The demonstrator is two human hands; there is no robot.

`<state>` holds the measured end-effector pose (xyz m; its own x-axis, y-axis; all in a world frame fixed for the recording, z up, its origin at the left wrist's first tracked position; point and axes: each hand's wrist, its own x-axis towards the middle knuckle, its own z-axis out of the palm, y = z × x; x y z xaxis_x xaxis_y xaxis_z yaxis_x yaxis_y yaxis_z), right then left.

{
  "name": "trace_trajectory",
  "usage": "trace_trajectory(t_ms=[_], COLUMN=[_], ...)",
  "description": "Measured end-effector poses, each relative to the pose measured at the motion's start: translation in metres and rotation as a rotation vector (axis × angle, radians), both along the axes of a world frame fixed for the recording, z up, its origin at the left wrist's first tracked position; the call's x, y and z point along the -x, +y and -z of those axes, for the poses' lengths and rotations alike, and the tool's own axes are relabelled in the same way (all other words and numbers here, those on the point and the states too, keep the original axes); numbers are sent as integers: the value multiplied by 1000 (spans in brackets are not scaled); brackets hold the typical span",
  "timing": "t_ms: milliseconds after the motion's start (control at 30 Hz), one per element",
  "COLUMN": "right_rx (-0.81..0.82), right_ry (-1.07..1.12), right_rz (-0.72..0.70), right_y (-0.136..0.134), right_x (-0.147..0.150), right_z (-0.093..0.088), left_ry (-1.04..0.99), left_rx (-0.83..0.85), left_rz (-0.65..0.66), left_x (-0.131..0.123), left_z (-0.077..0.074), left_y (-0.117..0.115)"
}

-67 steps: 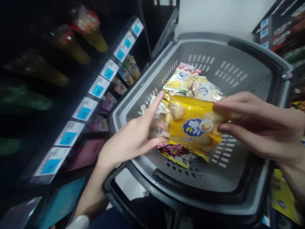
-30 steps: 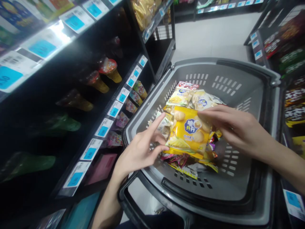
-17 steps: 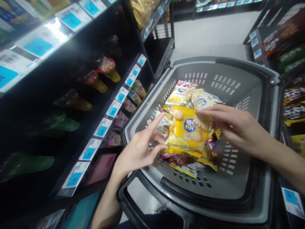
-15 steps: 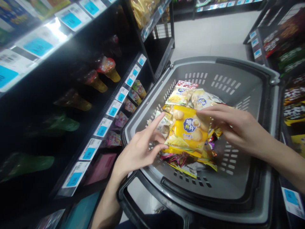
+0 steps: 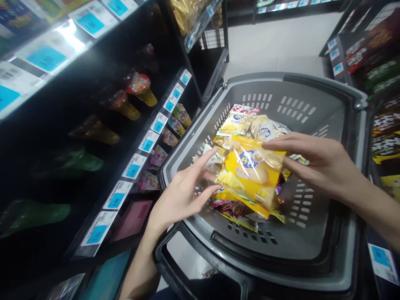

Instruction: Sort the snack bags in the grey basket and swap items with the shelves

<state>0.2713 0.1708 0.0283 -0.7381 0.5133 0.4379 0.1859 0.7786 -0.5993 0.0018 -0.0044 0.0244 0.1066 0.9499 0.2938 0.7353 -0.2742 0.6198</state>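
A grey shopping basket (image 5: 315, 87) holds a pile of snack packets (image 5: 250, 125). My right hand (image 5: 315, 162) pinches the upper right edge of a yellow snack bag (image 5: 250, 175) with a blue logo, which is tilted above the pile. My left hand (image 5: 184, 191) is beside the bag's left edge, index finger and thumb spread, fingertips close to or just touching the bag. Red and purple wrappers (image 5: 228, 206) show under the yellow bag.
Dark store shelves with blue price tags (image 5: 133, 171) run along the left, stocked with cone-shaped packs (image 5: 139, 89) and small sachets (image 5: 179, 114). More shelves with packets (image 5: 384, 137) stand at the right. A pale floor aisle (image 5: 281, 41) lies beyond the basket.
The yellow bag has been lifted and tilted, its right edge raised by my right hand. My left hand stays beside it. Earlier the view swung up from the basket.
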Motion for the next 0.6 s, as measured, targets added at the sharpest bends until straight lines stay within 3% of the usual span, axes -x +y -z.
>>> trace_trajectory(t_ms=[300, 600], right_rx=[62, 305], right_ry=[-82, -102], right_rz=[-81, 87], right_y=[-5, -8], right_x=[5, 4], right_z=[-8, -10], left_ry=[-17, 91], left_rx=[67, -27], left_rz=[148, 320], left_x=[0, -1], left_z=[-3, -6], left_y=[1, 6])
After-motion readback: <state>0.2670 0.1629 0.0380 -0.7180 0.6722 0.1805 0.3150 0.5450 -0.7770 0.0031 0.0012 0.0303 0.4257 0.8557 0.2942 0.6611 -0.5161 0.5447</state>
